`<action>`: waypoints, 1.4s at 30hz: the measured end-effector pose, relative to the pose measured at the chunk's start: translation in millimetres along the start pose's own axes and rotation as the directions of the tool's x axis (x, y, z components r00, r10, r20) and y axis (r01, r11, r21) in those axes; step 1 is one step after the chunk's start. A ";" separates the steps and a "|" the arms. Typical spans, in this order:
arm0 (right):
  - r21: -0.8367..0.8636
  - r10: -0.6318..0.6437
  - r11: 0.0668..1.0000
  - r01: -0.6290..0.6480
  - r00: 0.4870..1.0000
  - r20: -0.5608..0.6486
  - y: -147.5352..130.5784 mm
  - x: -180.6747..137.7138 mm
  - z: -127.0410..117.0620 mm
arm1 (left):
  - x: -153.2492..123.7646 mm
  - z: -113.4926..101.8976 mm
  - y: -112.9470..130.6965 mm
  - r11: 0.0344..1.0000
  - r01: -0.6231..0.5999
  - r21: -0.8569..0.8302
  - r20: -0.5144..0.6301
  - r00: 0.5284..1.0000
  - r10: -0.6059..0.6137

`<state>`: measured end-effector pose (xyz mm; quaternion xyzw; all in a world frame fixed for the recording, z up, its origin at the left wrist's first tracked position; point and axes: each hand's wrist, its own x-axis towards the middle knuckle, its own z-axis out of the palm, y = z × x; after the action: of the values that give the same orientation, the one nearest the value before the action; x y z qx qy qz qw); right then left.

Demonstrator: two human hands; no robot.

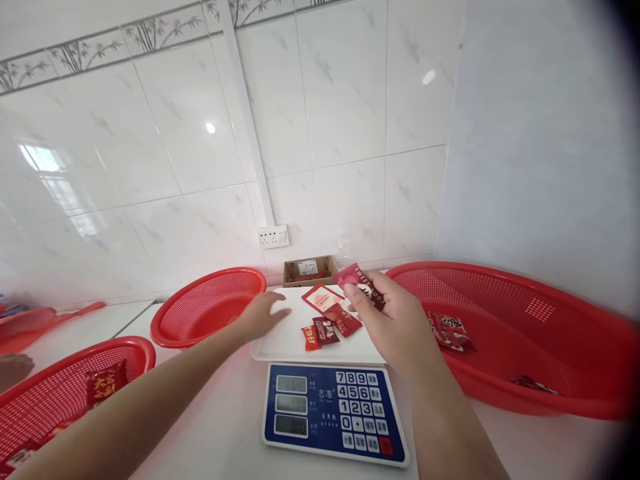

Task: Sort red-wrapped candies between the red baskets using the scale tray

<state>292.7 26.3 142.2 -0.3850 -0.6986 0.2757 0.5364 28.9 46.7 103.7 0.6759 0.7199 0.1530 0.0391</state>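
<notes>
My right hand (387,323) hovers over the white scale tray (280,343), pinching a dark red sweet packet (361,283) with white lettering. Several small red packets (327,317) lie on the tray just left of that hand. My left hand (263,315) rests near the tray's left edge with its fingers spread, holding nothing. The scale's blue keypad panel (333,410) faces me below the tray.
A large red basket (525,333) with a few packets stands at the right. A round red basket (210,303) sits left of the tray, another (65,393) at the lower left holds packets. A small cardboard box (307,270) stands against the tiled wall under a socket (273,235).
</notes>
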 end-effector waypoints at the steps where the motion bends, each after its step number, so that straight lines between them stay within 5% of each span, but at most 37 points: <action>1: -0.066 -0.002 0.998 0.002 1.000 0.003 4.1 2.0 1.3 | -4.0 7.3 12.4 0.999 -0.041 -0.032 0.054 0.998 0.042; 5: -0.227 0.022 0.974 -0.017 1.000 0.019 17.5 8.3 6.8 | -16.1 25.9 48.8 0.982 -0.145 -0.122 0.164 0.973 0.164; 10: -0.190 0.037 0.981 -0.022 0.997 0.074 17.4 8.8 5.7 | -12.9 26.9 53.1 0.989 -0.083 -0.125 0.126 0.987 0.098; 23: -0.160 0.036 0.987 -0.024 0.997 0.075 11.8 8.4 -1.0 | 16.8 -19.5 -47.1 0.970 0.194 0.149 -0.146 0.974 -0.173; 29: -0.190 0.046 0.981 -0.029 0.995 0.086 13.9 9.2 0.7 | 7.5 14.8 12.7 0.997 -0.052 0.057 -0.044 0.998 0.055; 34: -0.203 0.036 0.979 -0.022 0.997 0.067 16.4 10.0 1.3 | -4.7 35.4 69.6 0.960 -0.274 -0.062 0.086 0.956 0.279; 42: -0.193 0.021 0.981 -0.008 0.998 0.064 16.6 8.8 -0.9 | 4.5 41.3 71.7 0.975 -0.185 -0.121 0.093 0.976 0.197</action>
<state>296.4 42.7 133.9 -0.4309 -0.7365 0.2230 0.4713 108.3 60.9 84.8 0.7458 0.6389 0.1605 0.0992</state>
